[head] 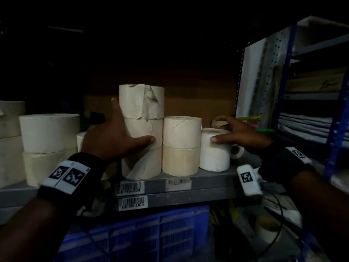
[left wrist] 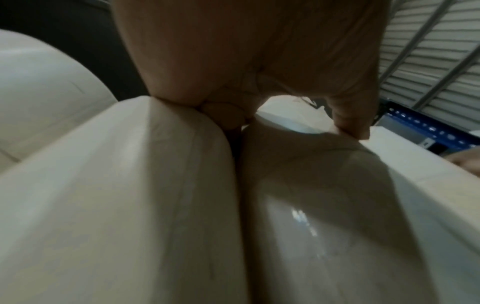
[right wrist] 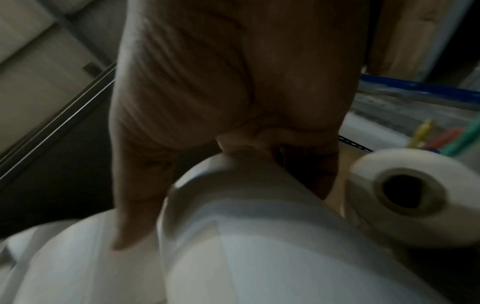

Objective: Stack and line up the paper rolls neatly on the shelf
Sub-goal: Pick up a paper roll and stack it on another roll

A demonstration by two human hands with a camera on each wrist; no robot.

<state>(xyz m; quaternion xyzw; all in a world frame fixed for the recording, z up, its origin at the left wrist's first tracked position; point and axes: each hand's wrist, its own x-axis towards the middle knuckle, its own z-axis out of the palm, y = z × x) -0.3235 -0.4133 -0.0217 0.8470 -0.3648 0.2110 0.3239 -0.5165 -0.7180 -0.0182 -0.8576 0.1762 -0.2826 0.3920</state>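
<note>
— Rolls? 
— Three-high stack [head: 142,129] on grey shelf [head: 207,178], two-high stack [head: 181,146] touching it, white roll [head: 215,150] beside.
— Hands?
— Left hand [head: 113,137] wrapped round the tall stack; right hand [head: 239,135] clasping the white roll.
— Below?
— Blue crate [head: 141,233], contents unseen; dim storeroom, blue rack [head: 290,72] at right.

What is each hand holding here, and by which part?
Left hand grips the middle roll of the three-high stack by its side wall; right hand grips the single white roll at its top rim.
</note>
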